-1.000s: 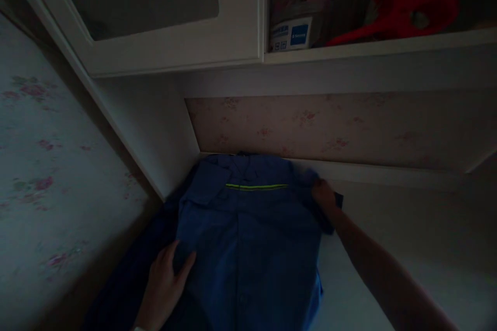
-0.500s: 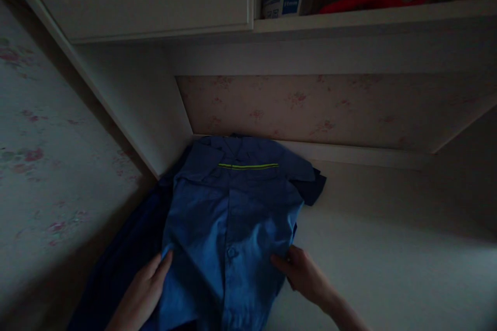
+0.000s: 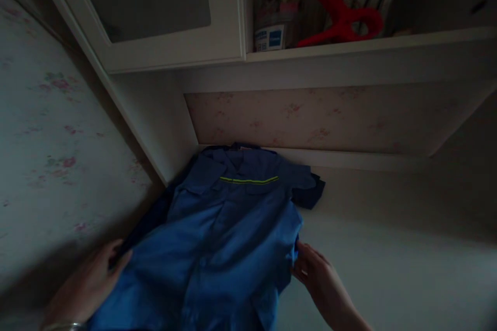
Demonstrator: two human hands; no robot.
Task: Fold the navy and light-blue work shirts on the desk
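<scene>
A blue short-sleeved work shirt [image 3: 229, 232] lies front up on a white surface, its collar toward the back wall and a yellow-green stripe across the chest. My left hand [image 3: 91, 282] grips its left edge low down, thumb on top, and pulls the cloth outward. On the other side, my right hand [image 3: 316, 274] pinches the shirt's right edge between thumb and fingers. Darker navy clothing [image 3: 308, 196] shows from underneath at the right sleeve and along the left side. The shirt's bottom hem runs out of view.
Above hangs a white cabinet [image 3: 174, 57] with a glazed door. Its open shelf holds a red plastic item [image 3: 347, 20] and a clear jar with a white-and-blue label [image 3: 269, 39]. Floral wallpaper [image 3: 54, 155] covers the wall at left; the white surface [image 3: 388, 248] extends to the right.
My left hand has moved left and outward, drawing the shirt's lower left side with it. My right hand has shifted slightly right. The view has tilted up, showing more shelf.
</scene>
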